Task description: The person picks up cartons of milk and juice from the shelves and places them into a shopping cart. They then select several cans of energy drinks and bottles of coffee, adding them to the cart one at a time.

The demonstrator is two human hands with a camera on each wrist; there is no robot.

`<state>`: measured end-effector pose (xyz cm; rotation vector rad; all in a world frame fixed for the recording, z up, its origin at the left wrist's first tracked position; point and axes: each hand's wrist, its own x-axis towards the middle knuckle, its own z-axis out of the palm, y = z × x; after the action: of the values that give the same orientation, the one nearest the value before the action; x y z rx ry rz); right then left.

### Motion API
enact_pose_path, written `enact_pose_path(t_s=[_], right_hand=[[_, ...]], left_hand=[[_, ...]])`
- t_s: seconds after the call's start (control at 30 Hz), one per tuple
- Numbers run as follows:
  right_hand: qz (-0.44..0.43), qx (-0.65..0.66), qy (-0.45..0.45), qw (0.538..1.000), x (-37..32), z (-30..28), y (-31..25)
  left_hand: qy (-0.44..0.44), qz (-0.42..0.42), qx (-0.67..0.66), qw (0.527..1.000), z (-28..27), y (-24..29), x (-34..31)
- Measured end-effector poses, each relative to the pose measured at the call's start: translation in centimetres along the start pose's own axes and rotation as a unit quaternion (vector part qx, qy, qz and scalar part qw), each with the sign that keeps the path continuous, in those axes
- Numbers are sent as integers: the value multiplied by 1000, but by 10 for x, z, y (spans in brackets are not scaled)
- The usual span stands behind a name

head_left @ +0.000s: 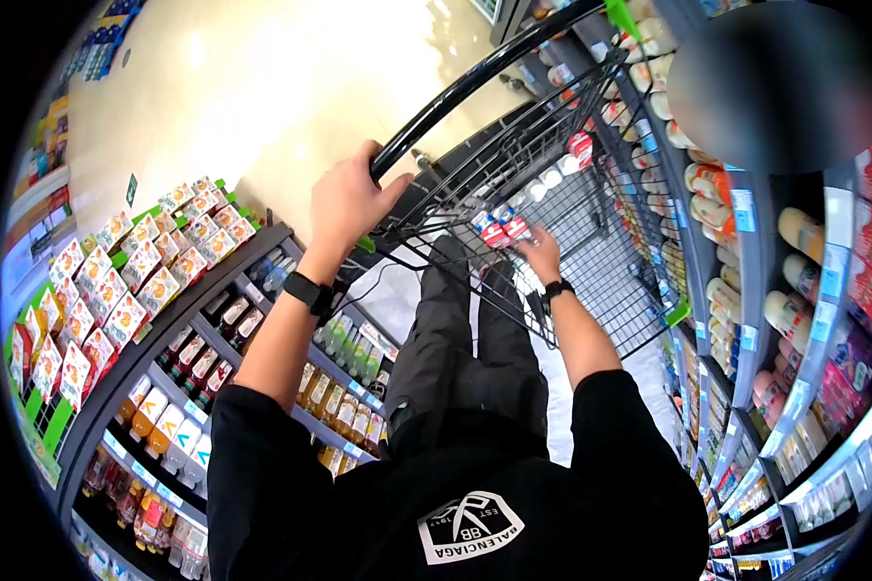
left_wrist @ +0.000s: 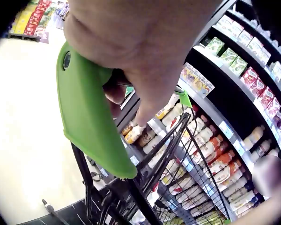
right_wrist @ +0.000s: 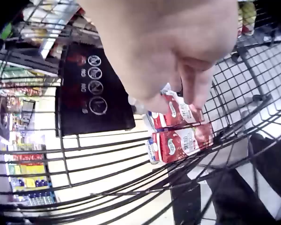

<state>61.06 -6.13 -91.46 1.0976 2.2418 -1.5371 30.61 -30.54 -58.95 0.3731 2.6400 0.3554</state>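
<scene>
Two red cartons (head_left: 501,229) pinched in my right hand (head_left: 541,254), low inside the wire cart (head_left: 601,252) by its rear wall, my left hand (head_left: 349,203) curled round the black handle (head_left: 475,79), drink shelves (head_left: 746,320) close on the right, open floor (head_left: 262,87) ahead

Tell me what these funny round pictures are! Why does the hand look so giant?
A person is wearing three cameras. The big picture looks down from the head. The other two come from the wrists, so each hand fills its picture. The left hand grips the black cart handle. The right hand reaches into the wire shopping cart and holds red cartons. Drink shelves stand on both sides.
</scene>
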Motion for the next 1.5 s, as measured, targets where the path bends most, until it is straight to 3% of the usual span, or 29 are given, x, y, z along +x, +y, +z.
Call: enact_pose_path(t_s=[0.03,0.1,0.17,0.2,0.27,0.3,0.33,0.37,0.4,0.43,0.47,0.5,0.57,0.63,0.67,0.7,0.73,0.8,0.87,1.03,1.07,1.23,1.3,1.33,1.4,1.43,1.5], right_hand=[[-33,-41,23,998,-12,-15,0],[-2,-32,-32,999,-32,-49,19],[45,-96,-24,994,-70,-90,8],[1,-70,0,998,-100,-114,-20],[-65,-142,72,985,-138,-149,-8],[-8,-121,96,988,-162,-170,-36],[-12,-134,125,983,-175,-190,-42],[-42,-53,189,980,-190,-207,-63],[-40,-78,227,970,-204,-232,-88],[-63,-9,287,956,-215,-254,-113],[-39,-21,321,946,-227,-283,-146],[-11,-28,350,936,-238,-314,-176],[-179,-59,503,844,-256,-370,-222],[-262,-88,588,760,-293,-429,-299],[-342,-124,647,670,-309,-456,-341],[-323,-89,648,684,-331,-477,-366],[-354,-131,696,611,-346,-499,-395],[-429,-163,723,517,-363,-550,-436],[-411,-87,716,558,-382,-578,-479],[-408,-68,732,541,-370,-651,-510],[-433,29,675,597,-367,-657,-514],[-446,55,655,607,-344,-686,-513],[-351,28,646,677,-357,-680,-512],[-351,29,646,677,-357,-677,-513],[-410,24,669,620,-356,-668,-514],[-409,25,669,621,-354,-663,-513],[-474,116,705,515,-348,-646,-510]], left_hand=[[3,0,-3,1000,0,0,0],[23,18,-9,1000,5,-5,0],[39,31,-2,999,2,-2,-1],[38,32,-11,999,4,-4,-1],[44,44,-22,998,13,-11,1],[78,66,-6,995,18,-13,-1],[43,56,-4,998,15,-12,0],[68,82,-28,994,32,-25,6],[84,95,-36,991,24,-19,-1],[107,122,-60,985,31,-23,1],[51,111,-41,992,18,-16,-1],[94,162,-87,978,28,-24,2],[96,178,-144,969,21,-20,-8],[110,193,-176,959,20,-21,-16],[146,216,-175,949,31,-25,-13],[134,211,-196,948,30,-23,-20],[150,220,-188,945,35,-23,-24],[148,229,-174,946,39,-19,-32],[145,227,-158,950,43,-18,-38],[154,241,-191,939,44,-17,-64],[160,239,-190,939,44,-18,-69],[175,263,-210,925,47,-21,-88],[179,266,-206,924,43,-17,-97],[177,269,-201,925,39,-13,-101],[173,272,-194,926,31,-3,-108],[179,289,-197,920,27,3,-110],[184,304,-198,913,21,17,-113]])
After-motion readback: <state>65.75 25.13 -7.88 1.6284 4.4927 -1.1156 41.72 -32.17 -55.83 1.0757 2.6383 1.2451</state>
